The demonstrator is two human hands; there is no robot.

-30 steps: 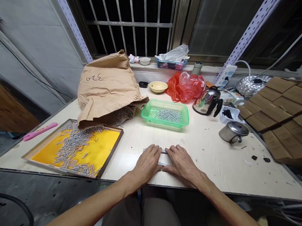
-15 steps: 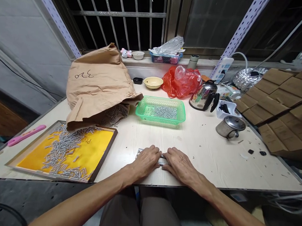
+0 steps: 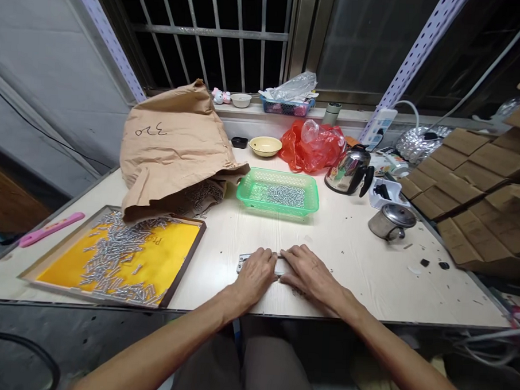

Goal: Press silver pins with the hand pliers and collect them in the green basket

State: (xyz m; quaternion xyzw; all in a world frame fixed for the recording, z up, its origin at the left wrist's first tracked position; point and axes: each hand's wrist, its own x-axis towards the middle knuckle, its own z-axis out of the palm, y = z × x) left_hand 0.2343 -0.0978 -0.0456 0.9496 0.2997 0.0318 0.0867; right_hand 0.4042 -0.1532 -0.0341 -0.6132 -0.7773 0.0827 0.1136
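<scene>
A flat silver metal piece (image 3: 280, 266) lies on the table close to its front edge, mostly hidden under my hands. My left hand (image 3: 257, 277) is closed over its left part, and a bit of the piece with small holes sticks out past that hand. At its right end, my right hand (image 3: 310, 273) grips it, fingers on the far side and thumb on the near side. Beyond the hands sits a green plastic basket (image 3: 276, 209) holding many small metal pins. On the left, a shallow tray (image 3: 183, 260) with a yellow bottom carries a heap of similar small metal parts.
A large paper sack (image 3: 176, 137) leans open over the tray's far edge. Left of the tray lies a pink-handled tool (image 3: 51, 229). A steel kettle (image 3: 348, 170), a lidded metal cup (image 3: 390, 222) and stacked cardboard (image 3: 479, 193) stand right. A red plastic bag (image 3: 309, 148) lies behind.
The view has shifted slightly. My left hand has moved a little right along the metal piece, and more of its left end shows. Both hands stay on it.
</scene>
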